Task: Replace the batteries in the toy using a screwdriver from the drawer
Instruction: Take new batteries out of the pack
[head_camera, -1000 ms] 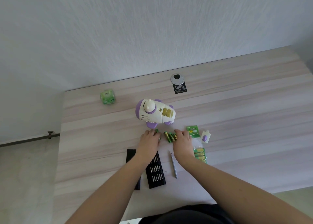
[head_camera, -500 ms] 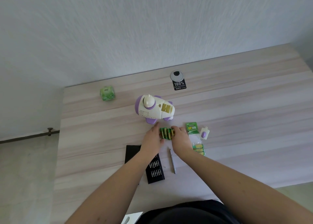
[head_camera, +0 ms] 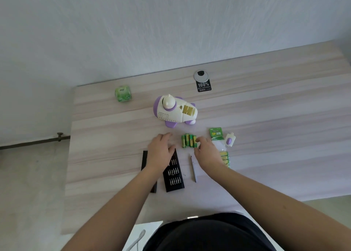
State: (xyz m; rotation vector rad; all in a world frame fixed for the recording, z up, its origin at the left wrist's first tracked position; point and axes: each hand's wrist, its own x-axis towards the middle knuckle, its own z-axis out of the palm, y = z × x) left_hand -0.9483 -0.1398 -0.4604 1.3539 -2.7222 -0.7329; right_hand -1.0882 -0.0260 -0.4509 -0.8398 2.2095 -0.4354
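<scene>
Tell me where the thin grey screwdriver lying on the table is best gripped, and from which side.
Probably at mid-shaft, from above. The thin grey screwdriver lies flat on the pale wooden table, its length running away from the person, with bare table on both long sides. The black bit case sits apart on its left and the right hand hovers near its far end, so a thumb-and-finger pinch across the shaft fits.

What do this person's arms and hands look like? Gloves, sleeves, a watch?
Both forearms are bare up to the frame edge: no sleeves, gloves, watch or rings visible on the left hand or right hand. A dark garment covers the body below.
</scene>
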